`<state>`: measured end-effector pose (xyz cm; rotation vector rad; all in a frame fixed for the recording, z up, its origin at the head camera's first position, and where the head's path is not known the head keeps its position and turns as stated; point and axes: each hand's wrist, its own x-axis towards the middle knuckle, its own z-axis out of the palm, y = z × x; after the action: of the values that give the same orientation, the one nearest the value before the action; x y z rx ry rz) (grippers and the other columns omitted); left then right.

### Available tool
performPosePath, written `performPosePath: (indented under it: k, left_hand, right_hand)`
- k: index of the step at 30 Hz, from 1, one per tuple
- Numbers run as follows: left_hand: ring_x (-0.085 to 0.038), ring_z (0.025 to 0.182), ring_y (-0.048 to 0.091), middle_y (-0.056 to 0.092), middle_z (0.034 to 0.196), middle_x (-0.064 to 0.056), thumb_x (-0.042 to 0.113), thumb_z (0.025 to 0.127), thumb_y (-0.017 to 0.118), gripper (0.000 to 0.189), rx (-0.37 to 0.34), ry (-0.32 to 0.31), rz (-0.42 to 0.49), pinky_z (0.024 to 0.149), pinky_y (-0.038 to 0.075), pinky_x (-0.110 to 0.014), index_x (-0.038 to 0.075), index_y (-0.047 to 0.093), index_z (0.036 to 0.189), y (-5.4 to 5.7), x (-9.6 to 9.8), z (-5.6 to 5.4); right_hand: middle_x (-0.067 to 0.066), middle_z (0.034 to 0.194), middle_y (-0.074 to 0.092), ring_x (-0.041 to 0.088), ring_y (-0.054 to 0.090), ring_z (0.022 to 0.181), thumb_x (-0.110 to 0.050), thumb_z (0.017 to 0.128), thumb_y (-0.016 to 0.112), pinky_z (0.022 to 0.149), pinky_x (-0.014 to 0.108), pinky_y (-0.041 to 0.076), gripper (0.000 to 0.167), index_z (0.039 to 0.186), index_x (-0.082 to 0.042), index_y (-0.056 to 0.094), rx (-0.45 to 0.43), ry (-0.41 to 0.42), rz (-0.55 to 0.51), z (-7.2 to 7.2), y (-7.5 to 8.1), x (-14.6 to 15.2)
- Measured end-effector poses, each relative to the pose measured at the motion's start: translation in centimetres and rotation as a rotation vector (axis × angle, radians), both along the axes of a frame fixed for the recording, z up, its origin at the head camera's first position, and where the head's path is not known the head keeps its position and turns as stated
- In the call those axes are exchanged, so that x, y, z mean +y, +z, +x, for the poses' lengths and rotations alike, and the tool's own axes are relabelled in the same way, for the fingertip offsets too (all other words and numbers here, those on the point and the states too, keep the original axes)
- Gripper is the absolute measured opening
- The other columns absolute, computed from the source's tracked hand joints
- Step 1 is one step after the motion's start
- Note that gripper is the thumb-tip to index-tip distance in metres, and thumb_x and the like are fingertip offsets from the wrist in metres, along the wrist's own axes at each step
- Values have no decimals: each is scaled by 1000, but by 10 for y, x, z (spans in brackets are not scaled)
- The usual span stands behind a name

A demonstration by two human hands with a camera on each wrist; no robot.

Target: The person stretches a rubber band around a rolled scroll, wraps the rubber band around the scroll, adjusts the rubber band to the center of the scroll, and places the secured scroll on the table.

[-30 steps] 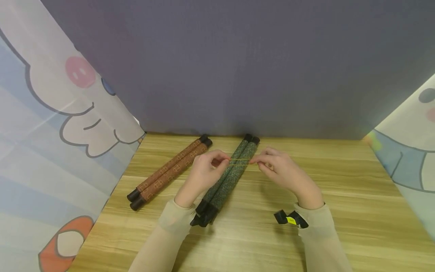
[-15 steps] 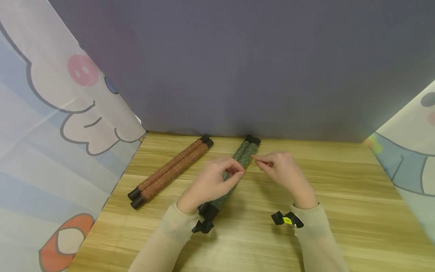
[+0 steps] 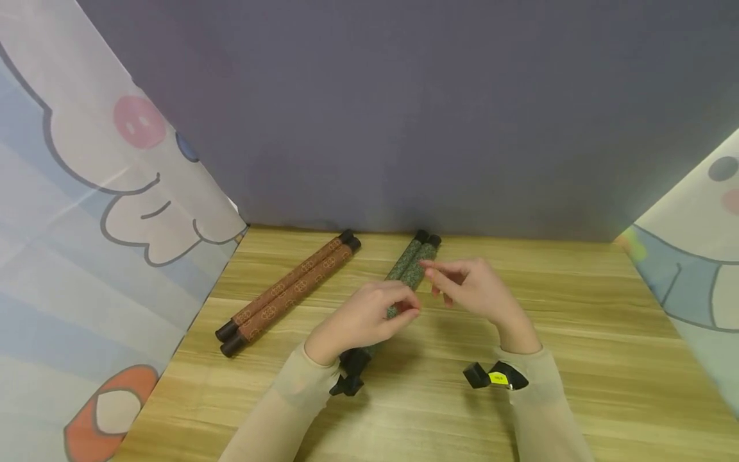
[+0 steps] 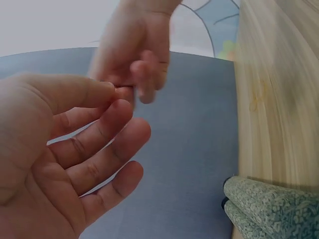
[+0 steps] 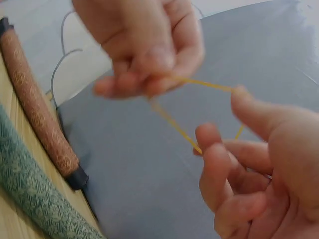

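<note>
In the right wrist view a thin yellow rubber band [image 5: 205, 83] is stretched between both hands. My left hand [image 3: 365, 316] pinches one end of it between thumb and fingers. My right hand [image 3: 480, 290] holds the other end, with the loop spread over its thumb and bent fingers. Both hands are raised over the pair of green patterned scrolls [image 3: 412, 276], which lie side by side with dark end caps. In the head view my left hand covers part of these scrolls, and the band is too thin to make out there.
A pair of brown scrolls [image 3: 296, 286] with flower-like motifs and dark ends lies to the left on the wooden table [image 3: 600, 333]. A grey panel [image 3: 416, 115] stands behind the table. Cartoon-printed cloth [image 3: 75, 256] hangs at the sides.
The rubber band, earlier drawn straight between the hands, is now spread by the right fingers. My left hand has moved right and nearer the body; the scrolls lie where they were.
</note>
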<state>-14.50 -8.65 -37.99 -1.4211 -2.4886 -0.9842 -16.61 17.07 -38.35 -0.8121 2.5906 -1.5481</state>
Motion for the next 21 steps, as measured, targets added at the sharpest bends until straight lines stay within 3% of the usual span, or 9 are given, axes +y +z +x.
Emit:
performPosePath:
  k: [2,10,14,21]
  left_hand:
    - [-8,87,70,76,98,0,11,105,75,5,0,12,-8,80,62,-29,8,78,107,-3,-1,-2]
    - [-11,87,72,78,102,0,11,104,76,9,-13,64,-14,78,61,-25,9,80,111,-11,-3,-10]
    - [-14,89,75,80,107,-4,9,104,75,12,-32,83,2,80,63,-28,6,81,114,-10,-4,-11]
    - [-14,89,75,81,113,-6,10,106,72,19,-58,95,14,76,63,-31,5,81,122,-9,-6,-12]
  right_hand:
    - [3,86,76,31,65,59,-14,108,71,52,34,55,35,141,-4,74,-23,55,-51,1,0,0]
    - [4,109,71,18,59,66,-16,90,92,49,26,40,66,150,-11,67,-23,158,-98,0,2,-1]
    - [9,120,68,22,58,70,-13,83,97,47,26,34,83,157,-11,59,-13,199,-95,0,1,-1]
    - [14,143,60,28,59,83,-13,80,100,49,30,34,102,166,-17,45,30,260,-65,1,-3,-3]
